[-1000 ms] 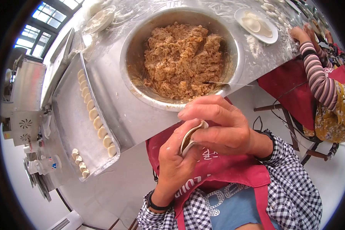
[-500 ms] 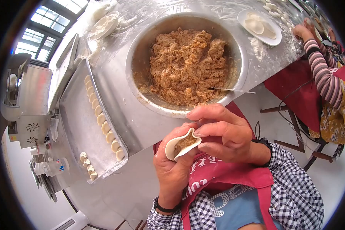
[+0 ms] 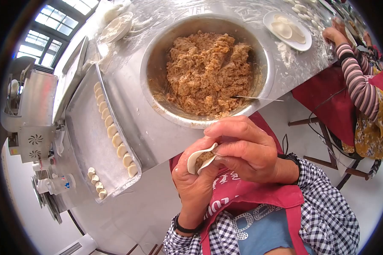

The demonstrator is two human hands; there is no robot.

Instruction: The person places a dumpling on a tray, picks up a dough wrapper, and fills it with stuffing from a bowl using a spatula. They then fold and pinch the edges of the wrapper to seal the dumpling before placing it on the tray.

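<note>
A half-folded dumpling (image 3: 198, 158) with brown filling showing lies in the palm of my left hand (image 3: 195, 182). My right hand (image 3: 247, 148) pinches its right edge with thumb and fingers. Both hands hover over my red apron, just below the edge of the steel table (image 3: 157, 131). A large steel bowl (image 3: 155, 55) of brown minced filling stands on the table right above my hands, with a thin utensil (image 3: 253, 98) resting on its rim.
A steel tray (image 3: 83, 140) at the left carries a row of finished dumplings (image 3: 115, 129). A plate of round wrappers (image 3: 287, 29) sits at the upper right. Another person's striped sleeve (image 3: 357, 83) reaches onto the table there. A machine (image 3: 27, 110) stands at far left.
The dumpling was shut flat between my hands, then opened to show the filling. Now the wrapper folds closer again as my right fingers pinch its edge.
</note>
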